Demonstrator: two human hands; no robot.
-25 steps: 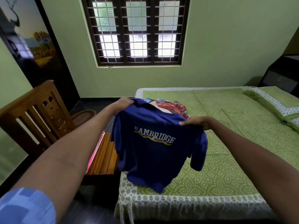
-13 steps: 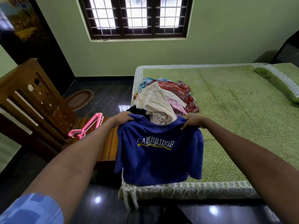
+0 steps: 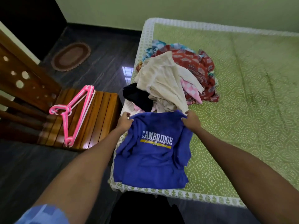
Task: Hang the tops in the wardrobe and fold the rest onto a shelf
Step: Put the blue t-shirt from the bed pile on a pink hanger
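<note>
Blue shirt (image 3: pixel 152 152) spread face up at the near left corner of the bed (image 3: pixel 242 94), "CAMBRIDGE" print readable from the near side, collar toward the far pile, hem at the near edge of the bedspread. Long axis running near to far, tilted slightly left at the hem. Left hand (image 3: pixel 123 121) pinching the left shoulder, fingers (image 3: pixel 127 114) curled round the fabric; right hand (image 3: pixel 191 119) gripping the right shoulder the same way, fingers closed on the cloth. Both arms stretched out from the near edge of the frame, a patch of light blue sleeve (image 3: pixel 43 214) at the near left.

Heaped just beyond the shirt: clothes pile (image 3: pixel 174 78) of cream, red-patterned, pink-checked and dark garments, loose on the bedspread and touching the shirt's collar edge.

Left of the bed, wooden chair (image 3: pixel 90 120) carrying pink hangers (image 3: pixel 76 112) stacked together on its slatted seat, hooks pointing left. Farther off on the dark floor, oval brown mat (image 3: pixel 71 56).

Compared with half a second ago: shirt lowered from hanging over the bed edge to lying mostly flat on the bedspread, view tipped further down, window out of the frame. Grip at both shoulders unchanged.
</note>
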